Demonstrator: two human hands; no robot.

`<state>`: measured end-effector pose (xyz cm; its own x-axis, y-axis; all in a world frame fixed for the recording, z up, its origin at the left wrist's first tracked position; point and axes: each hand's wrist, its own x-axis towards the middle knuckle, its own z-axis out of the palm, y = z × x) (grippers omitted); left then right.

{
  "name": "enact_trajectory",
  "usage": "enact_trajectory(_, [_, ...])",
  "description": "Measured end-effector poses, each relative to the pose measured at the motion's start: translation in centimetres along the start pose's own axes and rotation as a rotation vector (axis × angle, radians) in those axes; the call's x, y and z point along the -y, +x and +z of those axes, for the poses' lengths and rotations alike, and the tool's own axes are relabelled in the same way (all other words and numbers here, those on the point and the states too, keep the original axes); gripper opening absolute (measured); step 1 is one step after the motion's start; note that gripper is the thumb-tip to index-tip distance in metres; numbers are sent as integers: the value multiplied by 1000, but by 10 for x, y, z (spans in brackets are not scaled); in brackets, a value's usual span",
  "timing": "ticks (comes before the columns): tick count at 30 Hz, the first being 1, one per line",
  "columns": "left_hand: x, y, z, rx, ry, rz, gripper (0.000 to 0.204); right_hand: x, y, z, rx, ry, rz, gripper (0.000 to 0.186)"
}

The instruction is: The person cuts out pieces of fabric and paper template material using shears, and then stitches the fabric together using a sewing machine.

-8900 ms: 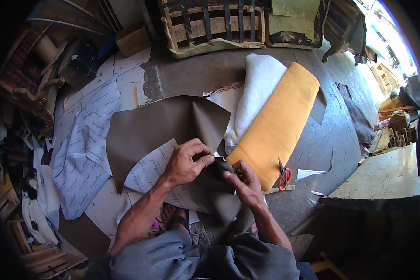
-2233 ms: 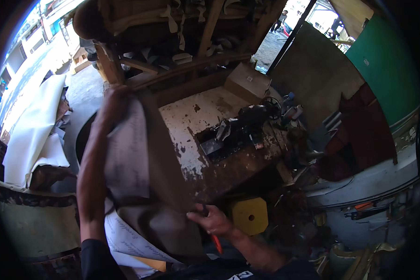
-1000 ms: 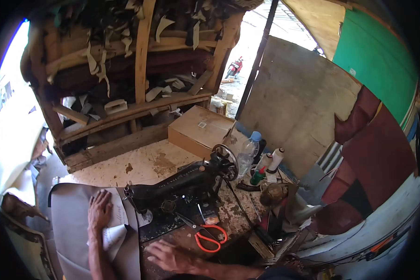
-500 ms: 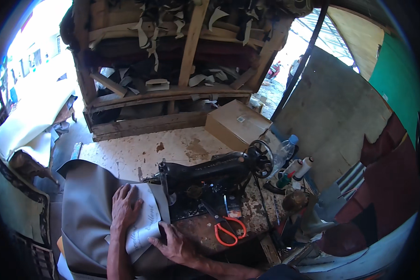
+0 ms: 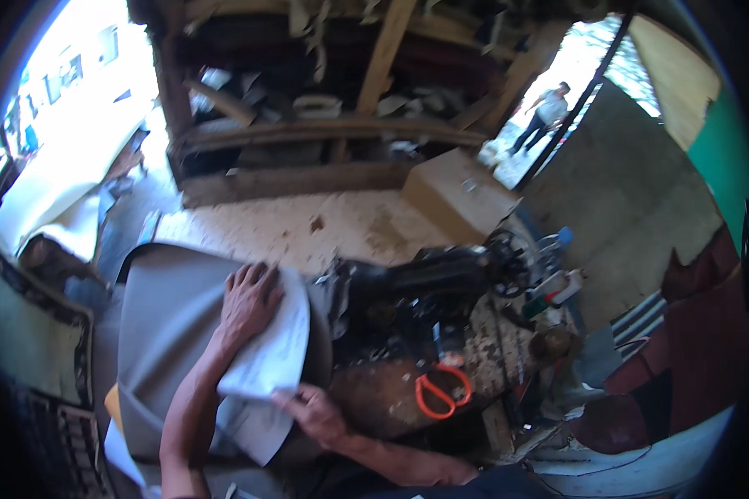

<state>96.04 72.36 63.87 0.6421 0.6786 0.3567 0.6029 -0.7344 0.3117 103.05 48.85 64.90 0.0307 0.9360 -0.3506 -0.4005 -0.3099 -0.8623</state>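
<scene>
Grey-brown leatherette-like material (image 5: pixel 167 308) drapes over the left end of the sewing table. On it lies a white sheet (image 5: pixel 279 349) with faint lettering, its lower part bent over. My left hand (image 5: pixel 252 301) rests flat on the sheet's upper left edge, fingers stretched forward. Lower down, my right hand (image 5: pixel 316 417) pinches the sheet's near right edge between thumb and fingers. Just right of the material stands a black sewing machine (image 5: pixel 416 287); the material's edge hides part of its needle end.
Orange-handled scissors (image 5: pixel 443 394) lie on the worn table (image 5: pixel 374 397) before the machine. A cardboard box (image 5: pixel 458 195) stands behind it. Thread spools (image 5: pixel 567 287) and a bottle (image 5: pixel 555 241) are at the right. Beyond is an open wooden frame (image 5: pixel 308 179); a person (image 5: pixel 547 115) stands outside.
The view has shifted, blurring slightly. The sheet, earlier rolled up at its near end, now lies more spread, its lower part bent over at my right hand. A person outside shows more fully.
</scene>
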Motion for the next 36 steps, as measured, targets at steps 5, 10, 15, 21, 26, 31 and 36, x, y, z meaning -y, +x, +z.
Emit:
enact_trajectory(5, [7, 5, -3, -20, 17, 19, 50, -6, -33, -2, 15, 389, 102, 30])
enact_trajectory(10, [-4, 2, -6, 58, -65, 38, 45, -31, -33, -3, -64, -193, 26, 35])
enact_trajectory(15, [-12, 5, -3, 164, -128, 124, 47, -23, -30, 4, -40, -406, 75, 38])
enact_trajectory(21, [36, 12, -17, 174, -25, 67, 50, -11, -23, 14, 36, -517, 165, 43])
enact_trajectory(26, [48, 15, -17, 62, 47, -35, 46, -1, -9, 18, 79, -420, 206, 41])
enact_trajectory(31, [51, 14, -15, 40, -4, -35, 42, 13, -15, 20, -2, -406, 236, 35])
enact_trajectory(36, [50, 23, -11, 47, -83, 10, 41, 0, -12, 15, 17, -428, 177, 35])
